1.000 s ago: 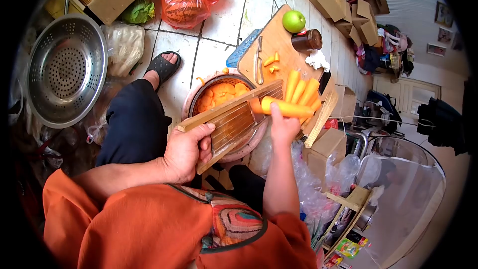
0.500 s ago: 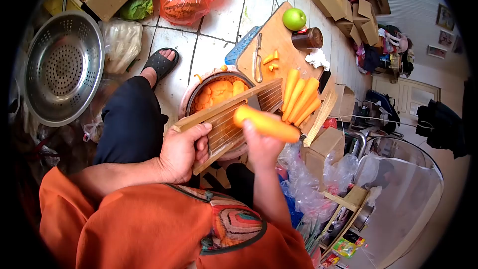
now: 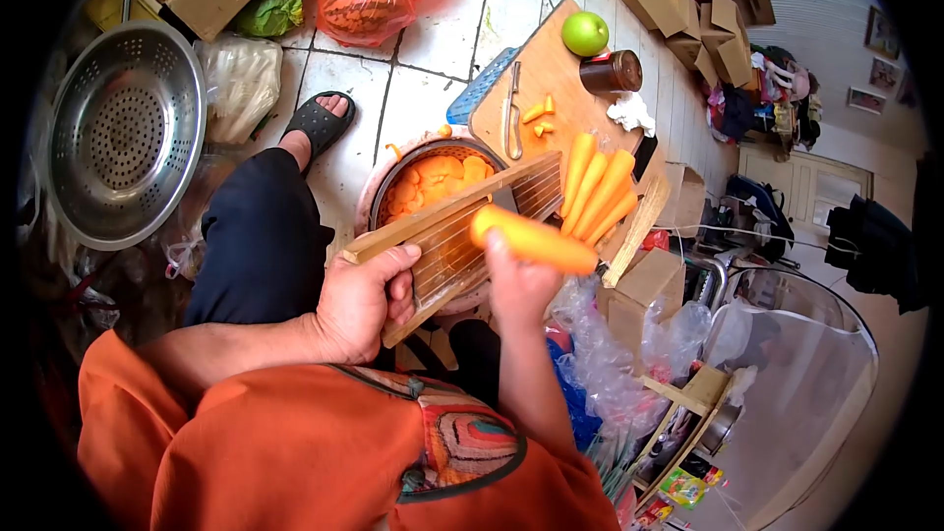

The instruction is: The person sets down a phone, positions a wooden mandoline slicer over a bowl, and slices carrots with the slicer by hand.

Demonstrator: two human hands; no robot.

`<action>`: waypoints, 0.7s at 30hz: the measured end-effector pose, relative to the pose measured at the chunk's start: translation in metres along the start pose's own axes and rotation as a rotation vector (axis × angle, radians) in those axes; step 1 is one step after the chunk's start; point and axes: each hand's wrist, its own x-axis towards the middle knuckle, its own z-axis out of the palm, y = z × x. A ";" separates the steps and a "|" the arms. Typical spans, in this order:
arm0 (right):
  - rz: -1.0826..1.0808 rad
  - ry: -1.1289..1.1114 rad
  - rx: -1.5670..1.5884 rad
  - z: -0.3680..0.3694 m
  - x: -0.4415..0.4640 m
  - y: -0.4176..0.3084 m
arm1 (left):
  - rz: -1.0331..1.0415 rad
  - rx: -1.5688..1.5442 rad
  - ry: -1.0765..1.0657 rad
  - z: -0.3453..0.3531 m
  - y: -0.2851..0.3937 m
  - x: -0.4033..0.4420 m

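My left hand (image 3: 366, 303) is wrapped round the near end of a wooden slicer (image 3: 447, 248), which slants over a basin. My right hand (image 3: 519, 280) grips a thick peeled carrot (image 3: 536, 241) just over the slicer's surface. Orange carrot slices (image 3: 430, 184) lie in a strainer inside the basin (image 3: 364, 199). Several whole carrots (image 3: 597, 187) rest side by side at the near end of the cutting board (image 3: 551, 67). A knife (image 3: 512, 116) and small carrot ends (image 3: 539, 115) lie on that board.
A green apple (image 3: 585, 33) and a dark jar (image 3: 610, 72) stand on the board's far part. At the left is a metal colander (image 3: 128, 136). A red bag (image 3: 370, 0) and a cabbage (image 3: 269, 12) sit on the floor. Plastic bags (image 3: 615, 354) lie to the right.
Compared with a second ago, my right hand has moved left and toward me with the carrot, away from the whole carrots. My left hand still holds the slicer, shifted slightly.
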 end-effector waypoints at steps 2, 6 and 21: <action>0.204 0.101 0.086 -0.013 0.028 0.036 | 0.003 -0.003 -0.023 -0.001 -0.002 0.001; 0.270 0.132 -0.022 -0.019 0.039 0.046 | 0.001 -0.009 -0.004 0.000 0.001 0.000; 0.243 0.152 -0.004 -0.022 0.039 0.056 | -0.003 0.007 -0.013 0.000 0.001 0.000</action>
